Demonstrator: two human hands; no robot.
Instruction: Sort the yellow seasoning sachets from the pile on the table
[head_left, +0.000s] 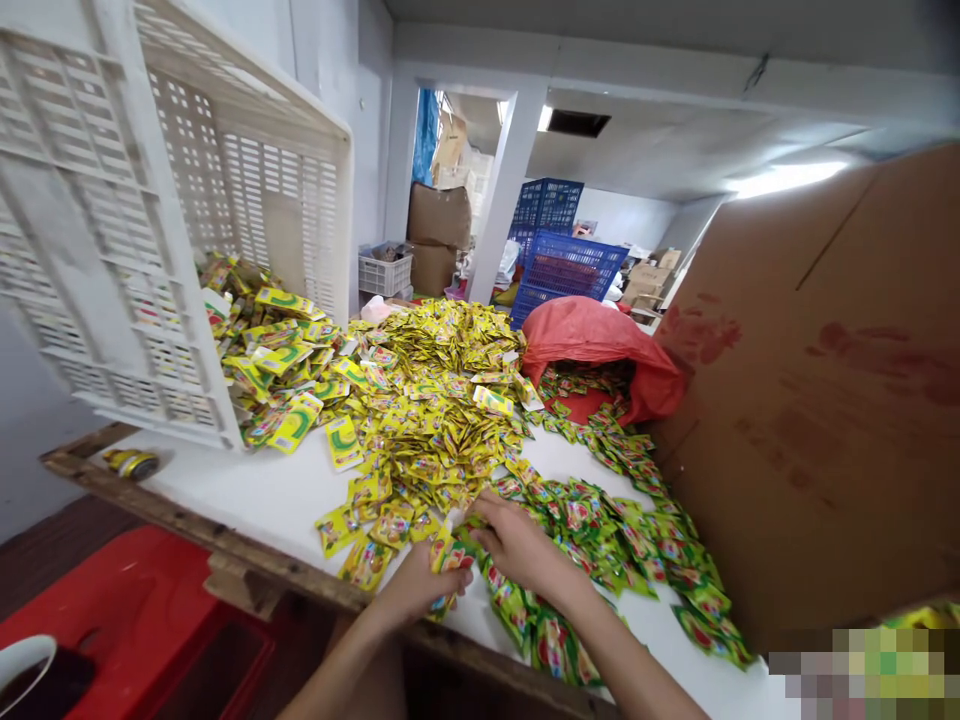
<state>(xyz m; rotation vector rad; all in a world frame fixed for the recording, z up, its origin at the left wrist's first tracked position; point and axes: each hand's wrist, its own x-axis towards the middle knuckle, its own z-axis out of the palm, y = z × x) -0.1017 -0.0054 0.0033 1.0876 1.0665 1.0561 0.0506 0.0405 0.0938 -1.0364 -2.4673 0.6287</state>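
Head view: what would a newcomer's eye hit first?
Probably the big heap of yellow packets across the middle of the white table, running back to a white crate tipped on its side at the left. Next, the red sack at the back right, green packets spread before its open mouth. Then, at the near edge, the left hand holding yellow packaging.

white table (262, 490) | yellow packets (442, 430) | green packets (589, 515) | tipped white crate (171, 230) | red sack (585, 325)

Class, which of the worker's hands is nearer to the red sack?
Right. The right hand is below and left of the red sack in the picture; the left hand, holding yellow packets, is lower and farther left.
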